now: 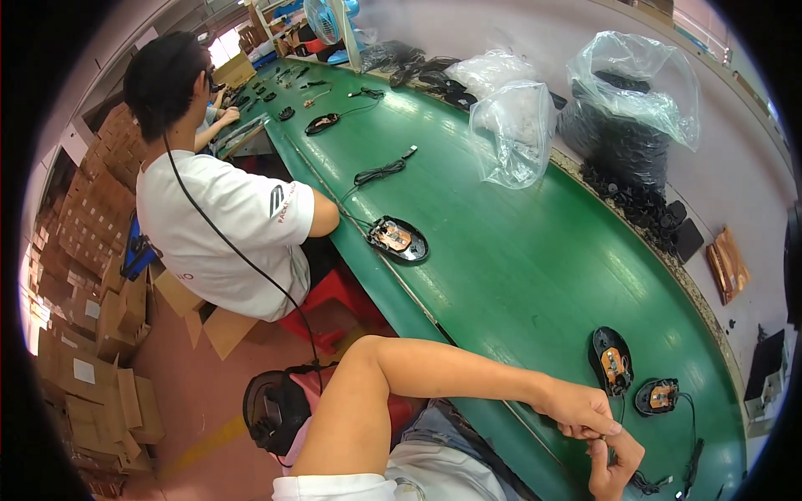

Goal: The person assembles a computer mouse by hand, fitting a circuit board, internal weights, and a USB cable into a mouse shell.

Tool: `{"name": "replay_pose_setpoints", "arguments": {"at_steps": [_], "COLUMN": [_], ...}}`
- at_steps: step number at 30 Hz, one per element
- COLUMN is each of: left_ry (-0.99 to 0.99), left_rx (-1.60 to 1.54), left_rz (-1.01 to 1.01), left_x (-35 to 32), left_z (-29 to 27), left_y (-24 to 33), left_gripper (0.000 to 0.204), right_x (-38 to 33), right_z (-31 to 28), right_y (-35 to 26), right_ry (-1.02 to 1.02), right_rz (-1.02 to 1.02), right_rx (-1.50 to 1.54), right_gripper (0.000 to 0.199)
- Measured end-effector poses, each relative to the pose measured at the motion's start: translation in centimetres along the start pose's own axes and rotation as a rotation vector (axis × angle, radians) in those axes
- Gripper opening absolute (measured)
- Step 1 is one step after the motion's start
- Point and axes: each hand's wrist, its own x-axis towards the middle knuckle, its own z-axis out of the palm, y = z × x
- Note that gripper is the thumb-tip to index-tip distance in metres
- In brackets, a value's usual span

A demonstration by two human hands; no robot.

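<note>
My left hand [576, 409] and my right hand [616, 464] meet at the lower right, over the near side of the bench. The fingers of both are curled in a pinch. Whatever they grip is too small or hidden to make out. Just beyond them lies an opened black computer mouse [612, 362], its orange-brown circuit board exposed; its thin cable runs down toward my fingers. Close by on the right sits a second, smaller-looking opened mouse [657, 397], with a black cable [693, 463] trailing toward me. Below my right hand is a bundled cable [647, 483] with a plug.
Another opened mouse [399, 240] with a coiled cable [380, 173] lies farther left on the green bench [493, 242]. Black parts [635, 204] and plastic bags [511, 134] line the back edge. A person in white [221, 217] sits at my left; cardboard boxes [92, 301] are stacked beyond.
</note>
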Motion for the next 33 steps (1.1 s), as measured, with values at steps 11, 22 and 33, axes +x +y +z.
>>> {"name": "replay_pose_setpoints", "arguments": {"at_steps": [11,22,33], "left_ry": [0.042,-0.012,0.119], "left_rx": [0.102,0.231,0.289], "left_rz": [0.005,0.032,0.065], "left_x": [-0.1,-0.7,-1.2], "left_z": [0.0,-0.1,0.6], "left_y": [-0.2,0.7,2.1], "left_gripper": [0.043,0.043,0.037], "right_x": [-0.2,-0.1,-0.7], "right_z": [0.5,0.2,-2.6], "right_y": [0.8,0.0,0.4], "right_ry": [0.005,-0.008,-0.12], "right_rz": [-0.06,-0.059,-0.171], "right_rx": [0.026,-0.001,-0.023], "right_gripper": [0.012,0.014,0.022]}}
